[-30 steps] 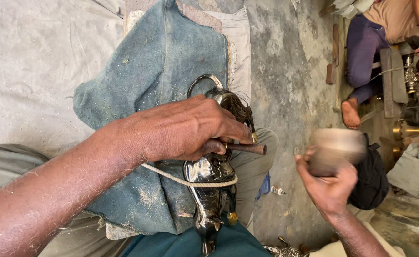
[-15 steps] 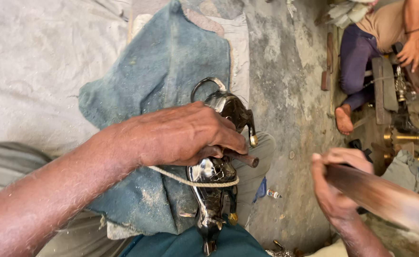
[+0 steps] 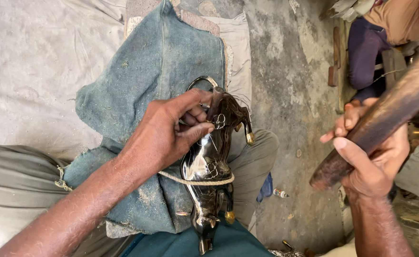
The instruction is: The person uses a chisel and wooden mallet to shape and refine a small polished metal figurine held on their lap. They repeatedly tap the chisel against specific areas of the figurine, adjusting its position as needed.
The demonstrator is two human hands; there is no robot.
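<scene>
A dark, shiny metal animal figurine with brass-coloured tips lies on a blue denim cloth over my lap, tied down by a pale rope. My left hand pinches a short dark metal punch and sets its tip against the figurine's upper part. To the right, apart from the figurine, my right hand grips a thick brown wooden handle that slants up toward the top right corner. Its far end is out of view.
A rough grey concrete floor runs down the middle right. A pale sheet covers the ground at left. Another person's legs and metal parts are at the top right. Small debris lies on the floor near my knee.
My right hand has swung the wooden tool away from the punch, out to the right and upward. My left hand has turned the punch from lying sideways to more upright on the figurine.
</scene>
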